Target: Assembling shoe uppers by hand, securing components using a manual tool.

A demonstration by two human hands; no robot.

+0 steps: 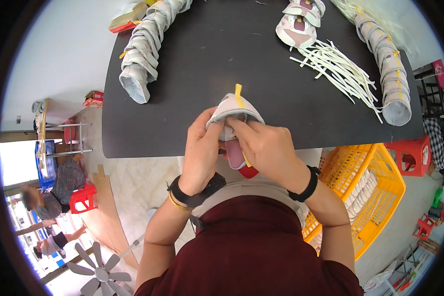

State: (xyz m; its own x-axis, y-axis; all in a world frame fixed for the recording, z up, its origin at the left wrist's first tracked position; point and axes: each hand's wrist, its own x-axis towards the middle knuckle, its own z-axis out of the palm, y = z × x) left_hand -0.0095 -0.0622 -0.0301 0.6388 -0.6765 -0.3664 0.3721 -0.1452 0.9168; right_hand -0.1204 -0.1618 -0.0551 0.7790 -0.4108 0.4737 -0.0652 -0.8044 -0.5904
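Over the table's near edge I hold a pale shoe upper (238,104) with a yellow pull tab standing up at its heel and a mauve tongue hanging toward me. My left hand (202,148) grips the left side of its opening, thumb on the rim. The fingers of my right hand (266,148) are pushed into the opening from the right; their tips are partly hidden inside. Whether a lace is between them I cannot make out. Both wrists wear black bands.
On the dark table (202,74) lie a nested stack of shoe uppers (145,54) at left, another stack (387,74) at right, loose whitish laces (338,71), and more uppers (298,32) beyond. A yellow crate (380,212) stands by my right. People sit farther left.
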